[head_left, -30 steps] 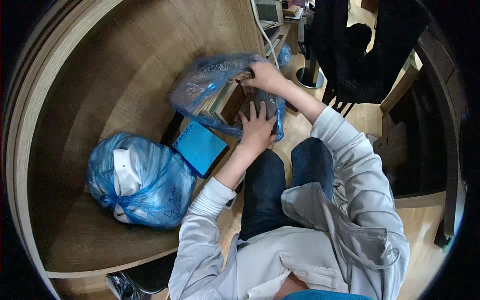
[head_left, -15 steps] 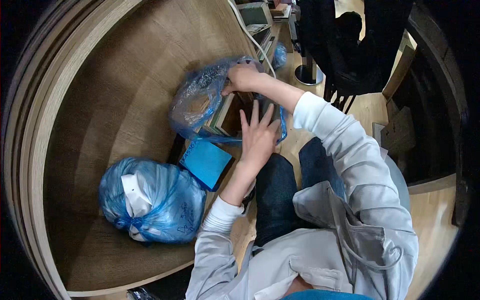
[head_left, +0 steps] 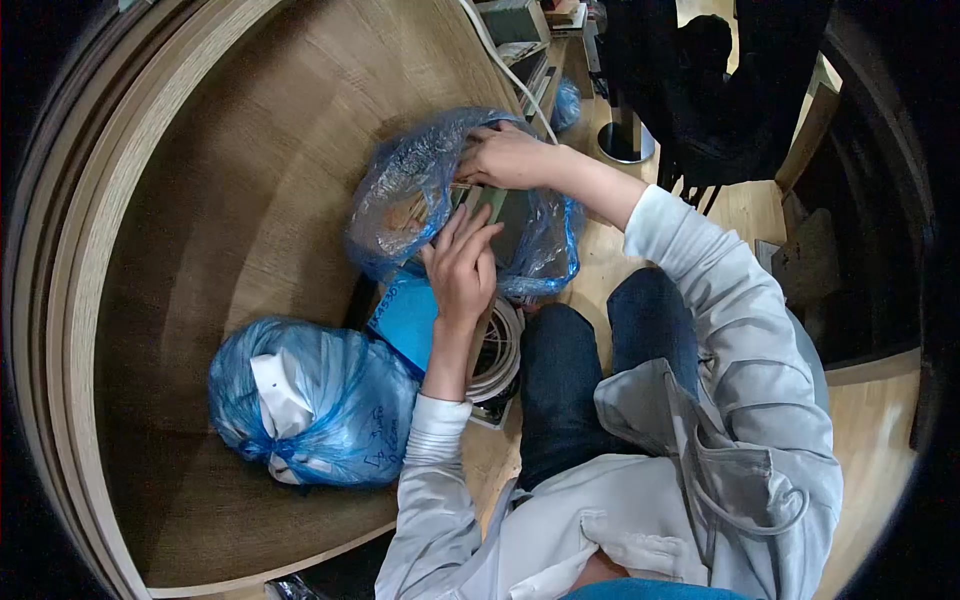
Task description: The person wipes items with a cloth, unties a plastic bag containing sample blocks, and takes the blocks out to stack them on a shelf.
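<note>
A translucent blue plastic bag (head_left: 400, 165) stands with its mouth spread, holding several books (head_left: 482, 205) on edge. My right hand (head_left: 508, 158) reaches in over the far rim, its fingers curled down at the books' upper ends. Nearer me, my left hand (head_left: 465, 270) lies at the near rim with fingers stretched, their tips touching the books. Its palm side is partly hidden. Below the bag a blue box with handwriting (head_left: 402, 310) is partly covered by my left wrist.
A full, knotted blue bag (head_left: 320, 405) with handwriting rests on the wooden surface (head_left: 180, 500). A coiled cable (head_left: 505, 355) lies beside my knee. Dark clothing (head_left: 720, 90) hangs at the upper right, near a round stand base (head_left: 627, 143). More books (head_left: 535, 75) stand beyond.
My left hand has moved left, from the bag's right part onto the books, with its fingers closer together. The coiled cable now shows. My right hand stays at the far rim.
</note>
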The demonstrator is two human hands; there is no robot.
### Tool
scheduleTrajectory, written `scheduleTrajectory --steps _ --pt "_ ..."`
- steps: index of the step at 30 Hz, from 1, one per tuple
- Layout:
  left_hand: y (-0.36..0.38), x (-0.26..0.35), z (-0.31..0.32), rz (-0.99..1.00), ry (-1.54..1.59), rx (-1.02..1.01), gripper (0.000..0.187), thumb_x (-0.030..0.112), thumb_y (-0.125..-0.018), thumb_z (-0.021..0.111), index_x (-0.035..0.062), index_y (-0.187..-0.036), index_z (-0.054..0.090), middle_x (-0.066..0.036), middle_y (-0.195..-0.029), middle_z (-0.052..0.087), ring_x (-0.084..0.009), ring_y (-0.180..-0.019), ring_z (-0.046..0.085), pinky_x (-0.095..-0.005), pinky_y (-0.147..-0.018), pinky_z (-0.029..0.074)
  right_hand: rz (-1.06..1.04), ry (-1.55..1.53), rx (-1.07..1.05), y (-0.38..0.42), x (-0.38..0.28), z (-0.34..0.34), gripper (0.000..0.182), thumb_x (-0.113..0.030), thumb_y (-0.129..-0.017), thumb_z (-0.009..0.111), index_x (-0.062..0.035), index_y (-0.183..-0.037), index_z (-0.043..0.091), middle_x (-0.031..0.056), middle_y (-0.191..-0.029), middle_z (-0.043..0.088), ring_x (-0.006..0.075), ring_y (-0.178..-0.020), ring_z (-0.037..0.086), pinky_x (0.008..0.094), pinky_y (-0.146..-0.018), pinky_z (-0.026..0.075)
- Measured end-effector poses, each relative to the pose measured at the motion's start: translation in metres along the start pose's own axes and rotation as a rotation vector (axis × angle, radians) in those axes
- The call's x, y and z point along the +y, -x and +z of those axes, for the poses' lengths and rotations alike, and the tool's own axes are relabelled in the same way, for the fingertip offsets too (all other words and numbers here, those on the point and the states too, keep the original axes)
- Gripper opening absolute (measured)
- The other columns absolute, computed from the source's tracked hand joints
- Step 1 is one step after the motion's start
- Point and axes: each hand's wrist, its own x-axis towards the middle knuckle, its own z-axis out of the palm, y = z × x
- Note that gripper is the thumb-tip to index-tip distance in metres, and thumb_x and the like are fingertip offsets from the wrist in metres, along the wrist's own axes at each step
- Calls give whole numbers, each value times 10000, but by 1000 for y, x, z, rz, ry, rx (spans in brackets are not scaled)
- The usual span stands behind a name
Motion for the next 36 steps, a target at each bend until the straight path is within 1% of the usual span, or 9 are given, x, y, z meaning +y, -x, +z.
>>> scheduleTrajectory --steps 5,8,16,21,24,25,28,32,36 --pt "3 5 4 19 -32 26 167 77 -747 611 111 -903 658 -31 -1092 620 -266 -1118 502 -418 -905 324 15 36 -1 11 -1 -8 241 -258 -828 538 -181 -1035 635 23 -1031 610 326 -1054 473 544 -828 356" --pt "6 -1 15 51 29 75 166 79 -733 627 107 -893 659 -34 -1067 630 -258 -1103 517 -412 -918 330 86 -171 -35 13 0 -13 262 -285 -815 557 -158 -1031 633 32 -1045 592 331 -1010 481 536 -818 360" --pt "10 0 14 73 60 95 151 53 -723 615 92 -861 662 -47 -1059 631 -240 -1074 541 -405 -916 352 385 -59 -24 -14 -19 -4 370 -430 -754 604 -116 -945 648 76 -1095 552 364 -1025 467 549 -824 361" --pt "12 4 16 91 59 92 153 59 -720 618 87 -865 659 -49 -1068 626 -239 -1080 537 -404 -915 349 387 -11 27 -15 -27 -7 403 -444 -722 626 -82 -896 652 122 -1097 547 363 -1031 476 534 -809 388" --pt "14 5 15 100 51 89 156 66 -713 625 89 -864 657 -47 -1070 625 -235 -1084 533 -401 -916 346 490 63 -181 -22 -39 -10 404 -324 -742 636 -79 -1064 627 130 -1164 536 358 -1085 489 560 -818 404" --pt "15 8 15 115 59 85 160 71 -709 628 90 -866 656 -45 -1071 624 -234 -1083 533 -400 -917 343 485 63 -182 -26 -40 -5 404 -324 -742 636 -79 -1064 627 130 -1164 536 358 -1085 489 560 -818 404" --pt "18 14 17 139 81 73 169 80 -701 634 93 -869 654 -41 -1075 622 -231 -1081 533 -399 -920 339 383 301 -42 -31 -43 16 224 -222 -681 608 -21 -767 657 170 -866 623 355 -832 594 411 -668 496" --pt "18 11 16 144 47 63 182 92 -693 640 98 -874 652 -34 -1090 615 -224 -1081 529 -397 -921 336 343 129 -226 -37 -48 5 191 -159 -751 586 -42 -873 674 151 -908 647 292 -906 622 400 -721 503" --pt "18 17 17 149 72 52 179 99 -697 641 97 -876 651 -35 -1097 610 -223 -1089 520 -397 -919 335 349 149 -83 -17 -53 -10 147 -133 -719 596 -37 -800 672 145 -820 655 285 -797 647 366 -675 517"
